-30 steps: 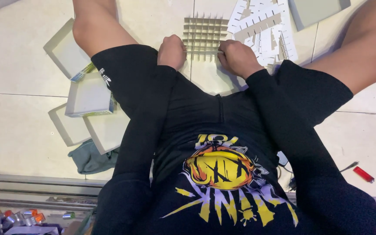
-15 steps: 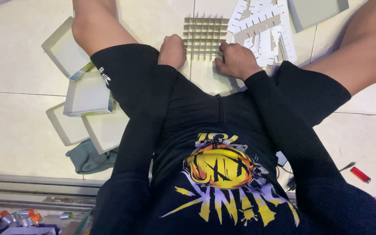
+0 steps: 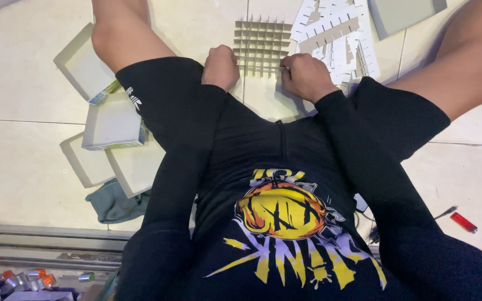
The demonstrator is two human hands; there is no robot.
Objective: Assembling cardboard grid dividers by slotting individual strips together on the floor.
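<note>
Both hands at near edge of cardboard grid divider; left hand fisted, contents unclear; right hand pinching slotted strip; loose strips far right; seating needs slot alignment.

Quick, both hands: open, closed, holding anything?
Left hand: closed fist at the edge of the beige cardboard grid divider; grip hidden.
Right hand: closed, pinching a thin strip at the grid's edge.

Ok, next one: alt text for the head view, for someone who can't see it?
Seen from above, a seated person's left hand and right hand press on the near edge of a cardboard grid divider on the tiled floor. Loose slotted strips lie to the right, shallow box trays to the left.
</note>
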